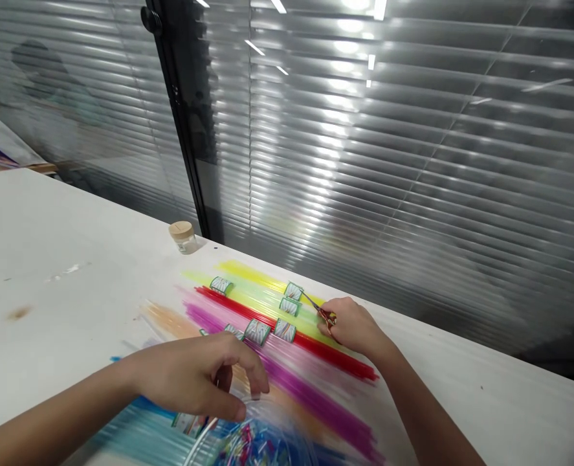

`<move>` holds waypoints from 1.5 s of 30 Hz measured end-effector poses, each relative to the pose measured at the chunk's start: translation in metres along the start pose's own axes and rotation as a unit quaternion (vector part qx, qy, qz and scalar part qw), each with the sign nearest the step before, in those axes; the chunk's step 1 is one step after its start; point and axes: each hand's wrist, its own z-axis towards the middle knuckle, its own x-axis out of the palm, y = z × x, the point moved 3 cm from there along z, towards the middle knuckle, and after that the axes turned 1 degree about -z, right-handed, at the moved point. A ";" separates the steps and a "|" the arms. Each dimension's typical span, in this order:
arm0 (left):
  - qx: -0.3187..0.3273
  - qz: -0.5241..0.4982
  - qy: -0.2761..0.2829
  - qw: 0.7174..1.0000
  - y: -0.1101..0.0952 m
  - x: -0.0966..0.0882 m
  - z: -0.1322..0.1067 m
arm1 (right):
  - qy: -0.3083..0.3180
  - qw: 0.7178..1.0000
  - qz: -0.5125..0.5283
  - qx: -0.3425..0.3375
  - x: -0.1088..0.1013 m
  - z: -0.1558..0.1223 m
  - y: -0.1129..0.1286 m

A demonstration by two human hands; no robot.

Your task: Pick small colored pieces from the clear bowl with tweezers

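My right hand (349, 325) grips a small pair of scissors (326, 317). The blades point up and left toward a paper label on the yellow tubes (252, 275). Bundles of thin plastic tubes lie slantwise across the table, among them red tubes (335, 357), purple tubes (316, 401) and light blue tubes (126, 435). Paper labels wrap several bundles. Over the near edge of a clear round tub (302, 435) hangs my left hand (197, 372), thumb and fingers curved but apart, with nothing visible between them. Inside the tub are small cut pieces (252, 446) in many colours.
A small jar with a wooden lid (182, 236) stands near the white table's (73, 246) far edge. Behind that edge rises a glass partition with blinds (388, 162), split by a dark post (180, 123). A person's reflection shows faintly at upper left.
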 end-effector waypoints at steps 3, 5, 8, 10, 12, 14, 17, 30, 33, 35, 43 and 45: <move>-0.004 0.011 0.004 1.000 -0.003 -0.003 -0.001 | -0.009 1.000 0.016 -0.006 -0.002 0.000 -0.001; -0.007 0.014 0.010 1.000 -0.005 -0.005 -0.002 | -0.015 1.000 0.025 -0.008 -0.003 -0.001 -0.004; -0.013 0.010 0.016 1.000 -0.004 -0.008 -0.001 | -0.016 0.999 0.048 -0.014 -0.005 -0.002 -0.008; -0.018 0.015 0.000 1.000 -0.002 -0.012 -0.001 | -0.015 0.997 0.077 -0.023 -0.006 -0.002 -0.010; -0.020 0.037 -0.039 0.998 0.001 -0.016 0.001 | -0.018 0.994 0.107 -0.033 -0.007 -0.003 -0.010; -0.012 0.072 -0.084 0.994 0.003 -0.020 0.002 | -0.020 0.990 0.132 -0.040 -0.009 -0.004 -0.010; 0.012 0.132 -0.132 0.982 0.005 -0.024 0.007 | -0.015 0.986 0.162 -0.036 -0.013 -0.006 -0.008; -0.026 0.454 -0.272 0.848 0.079 -0.082 0.030 | -0.028 0.985 0.167 -0.029 -0.017 -0.008 -0.007; -0.033 0.456 -0.250 0.853 0.090 -0.088 0.034 | -0.029 0.985 0.167 -0.029 -0.015 -0.008 -0.008; -0.039 0.451 -0.243 0.858 0.094 -0.089 0.037 | -0.029 0.985 0.168 -0.024 -0.014 -0.009 -0.008; -0.016 0.435 -0.252 0.864 0.099 -0.092 0.037 | -0.020 0.987 0.160 -0.011 -0.020 -0.012 -0.009; -0.004 0.428 -0.255 0.867 0.098 -0.093 0.035 | -0.021 0.986 0.163 -0.008 -0.021 -0.013 -0.011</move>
